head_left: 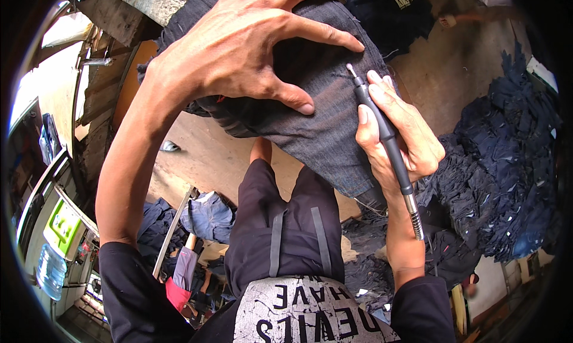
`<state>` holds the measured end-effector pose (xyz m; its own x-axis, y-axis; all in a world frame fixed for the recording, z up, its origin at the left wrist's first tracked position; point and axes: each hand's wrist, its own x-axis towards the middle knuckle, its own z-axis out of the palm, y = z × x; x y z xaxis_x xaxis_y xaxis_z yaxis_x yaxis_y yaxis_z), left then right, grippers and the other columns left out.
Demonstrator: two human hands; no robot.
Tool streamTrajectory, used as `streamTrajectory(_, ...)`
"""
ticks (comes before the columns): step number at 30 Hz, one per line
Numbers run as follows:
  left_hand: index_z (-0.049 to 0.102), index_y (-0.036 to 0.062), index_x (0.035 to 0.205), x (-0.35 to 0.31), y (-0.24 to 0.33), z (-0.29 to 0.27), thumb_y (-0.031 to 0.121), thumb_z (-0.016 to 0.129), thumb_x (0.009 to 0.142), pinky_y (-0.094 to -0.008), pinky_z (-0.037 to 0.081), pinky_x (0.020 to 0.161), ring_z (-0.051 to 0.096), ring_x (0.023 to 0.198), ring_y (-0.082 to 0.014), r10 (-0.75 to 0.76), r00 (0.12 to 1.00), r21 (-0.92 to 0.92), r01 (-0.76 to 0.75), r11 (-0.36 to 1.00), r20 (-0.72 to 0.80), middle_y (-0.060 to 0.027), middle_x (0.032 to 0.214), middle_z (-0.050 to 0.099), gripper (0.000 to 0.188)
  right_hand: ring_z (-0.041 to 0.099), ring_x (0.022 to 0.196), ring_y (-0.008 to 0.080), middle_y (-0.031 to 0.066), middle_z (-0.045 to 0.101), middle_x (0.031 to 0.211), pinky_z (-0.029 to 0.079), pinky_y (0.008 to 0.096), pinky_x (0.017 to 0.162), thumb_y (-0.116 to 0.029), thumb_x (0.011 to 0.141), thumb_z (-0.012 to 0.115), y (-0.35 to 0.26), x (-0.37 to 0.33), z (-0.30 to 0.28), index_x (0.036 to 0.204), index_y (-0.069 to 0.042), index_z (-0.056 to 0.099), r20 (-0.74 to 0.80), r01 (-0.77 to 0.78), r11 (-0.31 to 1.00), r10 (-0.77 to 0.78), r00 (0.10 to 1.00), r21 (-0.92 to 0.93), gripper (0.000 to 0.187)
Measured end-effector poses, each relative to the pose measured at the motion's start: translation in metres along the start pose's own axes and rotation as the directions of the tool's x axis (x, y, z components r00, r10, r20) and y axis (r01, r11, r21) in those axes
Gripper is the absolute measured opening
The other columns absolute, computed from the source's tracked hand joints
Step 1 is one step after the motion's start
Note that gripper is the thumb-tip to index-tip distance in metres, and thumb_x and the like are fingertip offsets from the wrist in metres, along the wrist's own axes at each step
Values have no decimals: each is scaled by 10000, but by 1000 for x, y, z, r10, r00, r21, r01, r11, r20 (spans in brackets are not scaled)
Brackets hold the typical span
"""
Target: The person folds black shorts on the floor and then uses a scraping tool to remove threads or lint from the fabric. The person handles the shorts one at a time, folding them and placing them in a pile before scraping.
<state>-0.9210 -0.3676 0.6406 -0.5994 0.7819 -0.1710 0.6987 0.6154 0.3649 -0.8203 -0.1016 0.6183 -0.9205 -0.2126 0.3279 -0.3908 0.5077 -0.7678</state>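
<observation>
A dark denim garment [322, 131] is stretched over a support beneath it, and its edge runs down toward my right wrist. My left hand [233, 51] lies on the cloth with the fingers spread wide and the thumb pointing right. In my right hand [412, 134] is a slim black pen-shaped rotary tool [389, 143], gripped between thumb and fingers. Its thin metal tip points up and left, just below my left index fingertip, close to the cloth's right edge. Whether the tip touches the fabric I cannot tell. A metal spring sleeve forms the tool's lower end.
A big heap of dark denim garments [495, 164] fills the right side. Black cloth [388, 15] lies beyond the work, near another person's limb [449, 21]. Folded blue jeans [208, 216] rest at lower left. A clear water jug [51, 271] stands farther left.
</observation>
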Motion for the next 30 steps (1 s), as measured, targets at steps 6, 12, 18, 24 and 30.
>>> streamTrajectory(6,615,452,1557,3,3,-5,743,804,825,-788,4,1273,166,1684,-427,-41,998,17,40,999,57,-221,1820,187,811,819,1065,345,276,812,1114,617,474,1068,112,811,760,1,0,-1,1135,104,789,6,1,1000,-1,1000,16,325)
streamTrajectory(12,612,464,1556,0,5,-1,768,798,822,-781,-14,1278,164,1686,-421,19,998,-89,-24,996,-52,-228,1812,198,816,817,1075,348,287,808,1120,613,478,1072,107,823,747,-2,-8,-8,1150,103,784,24,-39,999,39,999,15,329)
streamTrajectory(18,606,459,1564,1,3,2,768,795,825,-787,-13,1274,151,1691,-419,14,999,12,-14,1000,-41,-230,1811,197,823,806,1109,356,291,803,1132,600,482,1091,93,859,767,-6,-13,-7,1180,101,779,15,-56,998,55,998,39,321)
streamTrajectory(24,590,457,1577,-1,3,2,754,789,837,-800,-5,1269,155,1691,-419,15,1000,-21,-16,1000,-27,-231,1809,205,822,806,1111,363,292,803,1137,598,495,1094,98,844,769,-2,-13,-5,1163,103,781,29,-25,999,25,999,28,320)
streamTrajectory(30,592,461,1574,3,0,1,766,793,829,-789,-15,1276,161,1690,-414,-22,999,-20,22,1000,31,-232,1809,201,830,808,1107,372,296,802,1135,603,501,1087,94,818,769,-5,-13,-10,1127,101,784,61,-40,998,37,997,50,310)
